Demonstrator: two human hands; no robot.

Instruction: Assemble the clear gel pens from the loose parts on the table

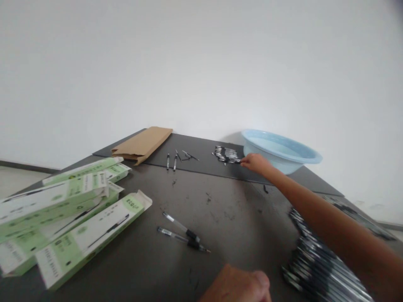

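My right hand (254,162) reaches to the far side of the table. Its fingertips are pinched at the near edge of a heap of small black and clear pen pieces (226,153), where a slim dark piece meets them. At the bottom edge, my left hand (237,286) is closed into a fist, partly out of view; whatever it may hold is hidden. Two uncapped clear pens (179,235) with black grips lie just beyond it. Under my right forearm spreads a large pile of clear and black pens (321,264), blurred and partly covered.
Several green and white pen boxes (94,235) are stacked at the left. A brown paper bag (145,142) lies behind them. Short pens and thin parts (175,162) lie near the back. A light blue basin (280,147) stands at the back right, before the white wall.
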